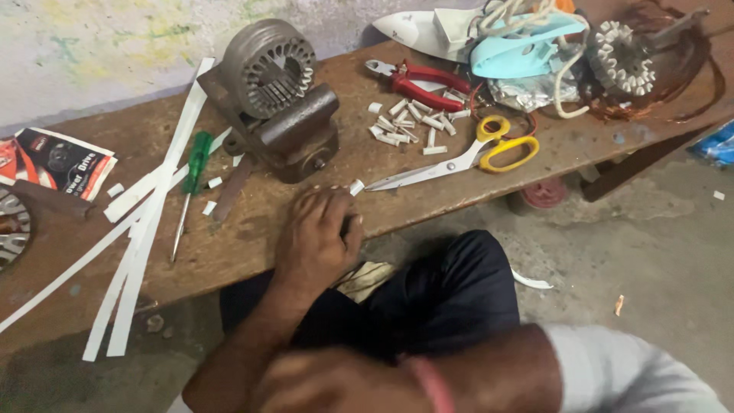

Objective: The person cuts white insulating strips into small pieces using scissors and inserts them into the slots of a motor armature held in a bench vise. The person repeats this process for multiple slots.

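While the left hand (317, 239) rests knuckles-up on the near edge of the table (428, 200), its fingers are curled under, and I cannot tell if they pinch anything. The right hand (329, 382) is low in the near foreground, blurred and crossed over the left forearm; I cannot tell if it is open or closed.

A small white paper slip (356, 186) lies just beside the left fingertips, on their far right side. The yellow-handled scissors (459, 160) lie right of it with their tip pointing at the slip and near it. A pile of cut white pieces (409, 122) sits farther back, by the red pliers (420, 84). A grey motor stator (269, 69) on a dark metal block is just beyond the hand. A green screwdriver (195, 172) and long white strips (145, 229) lie to the left.

Judgement: the slip is light and close to the edge, so use a fingertip pinch, not a sweep. Keep the knuckles off the scissor tip.
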